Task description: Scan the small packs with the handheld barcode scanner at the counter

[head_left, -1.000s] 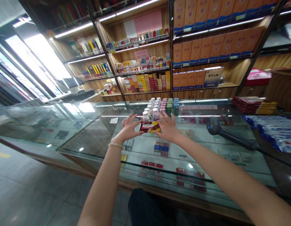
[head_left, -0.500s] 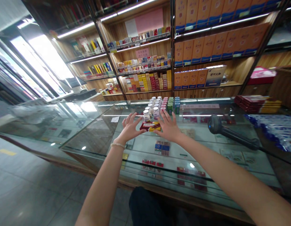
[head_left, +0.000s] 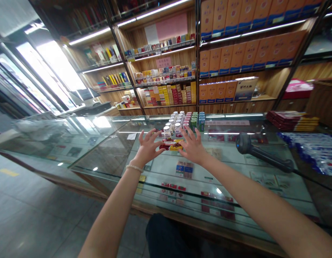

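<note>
Red and yellow packets [head_left: 171,144] lie on the glass counter [head_left: 155,168], in front of rows of small bottles. My left hand [head_left: 150,146], with a pale bracelet at the wrist, is at the packets' left end, its fingers spread and curved. At the right end is my right hand [head_left: 192,146], fingers also apart, thumb and fingertips at the packets' edge. Whether the fingertips press on the packets is too small to tell. White-capped bottles [head_left: 167,132] stand just behind, with pink, green [head_left: 193,122] and blue [head_left: 202,122] containers beside them.
A black handheld scanner [head_left: 243,143] rests on the counter to the right. Beyond it are stacked red and yellow packets [head_left: 284,120] and blue and white packages [head_left: 313,150]. A plastic bag [head_left: 37,125] lies at the left. Shelves of boxes line the back.
The fingers of both hands have curled a little more and drawn in toward the packets. The packets' front edges look slightly raised or shifted.
</note>
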The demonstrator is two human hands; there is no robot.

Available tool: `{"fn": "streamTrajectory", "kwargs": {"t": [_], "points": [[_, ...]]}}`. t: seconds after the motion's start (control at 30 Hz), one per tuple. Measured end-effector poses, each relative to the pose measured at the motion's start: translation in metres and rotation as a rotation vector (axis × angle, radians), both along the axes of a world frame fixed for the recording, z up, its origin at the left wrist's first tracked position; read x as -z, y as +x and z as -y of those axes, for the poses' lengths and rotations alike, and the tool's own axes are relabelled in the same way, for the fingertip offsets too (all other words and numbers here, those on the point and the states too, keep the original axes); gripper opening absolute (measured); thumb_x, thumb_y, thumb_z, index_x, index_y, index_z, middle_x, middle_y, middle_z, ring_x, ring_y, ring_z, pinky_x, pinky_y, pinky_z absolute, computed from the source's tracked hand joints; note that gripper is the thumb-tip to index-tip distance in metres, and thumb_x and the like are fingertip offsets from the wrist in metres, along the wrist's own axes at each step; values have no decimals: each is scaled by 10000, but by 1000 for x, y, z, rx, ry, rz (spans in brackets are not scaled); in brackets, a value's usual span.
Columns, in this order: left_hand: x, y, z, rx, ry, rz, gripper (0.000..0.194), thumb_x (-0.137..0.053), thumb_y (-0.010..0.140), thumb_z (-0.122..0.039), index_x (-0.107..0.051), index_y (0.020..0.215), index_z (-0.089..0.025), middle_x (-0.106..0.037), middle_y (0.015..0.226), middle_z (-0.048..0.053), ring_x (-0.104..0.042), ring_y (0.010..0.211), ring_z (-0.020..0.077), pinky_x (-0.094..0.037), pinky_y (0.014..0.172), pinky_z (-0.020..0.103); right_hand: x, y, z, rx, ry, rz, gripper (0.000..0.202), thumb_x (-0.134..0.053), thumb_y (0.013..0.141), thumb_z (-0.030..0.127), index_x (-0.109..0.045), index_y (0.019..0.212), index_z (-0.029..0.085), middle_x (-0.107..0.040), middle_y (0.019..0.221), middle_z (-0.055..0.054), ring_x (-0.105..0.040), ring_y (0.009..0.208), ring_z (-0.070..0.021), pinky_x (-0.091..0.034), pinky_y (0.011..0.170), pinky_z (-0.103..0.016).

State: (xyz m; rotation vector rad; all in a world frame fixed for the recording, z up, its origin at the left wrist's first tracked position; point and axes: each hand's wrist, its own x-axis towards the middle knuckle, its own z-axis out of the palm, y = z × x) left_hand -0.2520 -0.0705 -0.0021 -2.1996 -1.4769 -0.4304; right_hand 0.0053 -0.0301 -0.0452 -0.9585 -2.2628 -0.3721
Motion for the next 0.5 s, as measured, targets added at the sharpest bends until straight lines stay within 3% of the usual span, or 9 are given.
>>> {"fn": "streamTrajectory", "kwargs": {"t": [0.37,0.5], "points": [[6,-5,-5,-1,23,-19,207,-651,942,-509,-786,1033,-382,-539,1582,-11,-346,1543,323,-12,1277,636,0,0,-1,0,-17,15,279,-694,916,391,-761,1112,204,-375,1686,-148,-196,1590,-382,-45,1257,-643],[7,-3,-5,-12,34,15,248,-679,905,-498,-783,1089,-367,-518,1599,8,-338,1544,337,-54,1288,607,-1,0,0,-10,-35,7,380,-667,936,430,-721,1229,196,-375,1684,-162,-196,1593,-382,-50,1268,-640]]}}
